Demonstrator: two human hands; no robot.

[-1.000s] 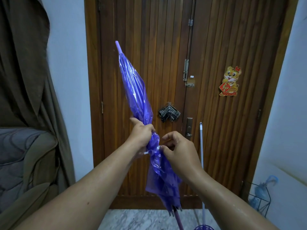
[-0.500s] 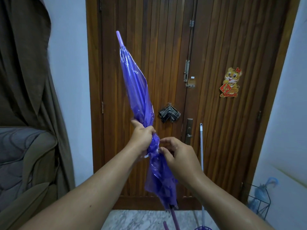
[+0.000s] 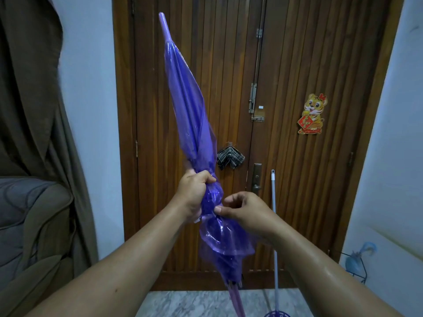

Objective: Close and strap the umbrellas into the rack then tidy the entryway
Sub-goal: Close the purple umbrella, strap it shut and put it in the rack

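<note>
A closed translucent purple umbrella [image 3: 188,104] stands nearly upright before me, tip up and leaning left, its handle end running out of the bottom of the view. My left hand [image 3: 195,193] grips the gathered canopy around its middle. My right hand [image 3: 243,212] pinches the folds or strap at the cinched waist just below the left hand; the strap itself is hidden. A black wire umbrella rack [image 3: 353,266] holding a light blue umbrella [image 3: 359,257] stands on the floor at the lower right.
A wooden double door [image 3: 286,65] fills the background, with a checked cloth [image 3: 230,157] hung on it and a tiger sticker [image 3: 312,114]. A white mop handle [image 3: 274,225] leans by the door. A brown curtain [image 3: 27,88] and grey sofa [image 3: 25,225] are at the left.
The umbrella has risen and its tip now stands higher in view. My right hand slid from clutching the bundle to pinching at its waist. The left hand keeps its grip.
</note>
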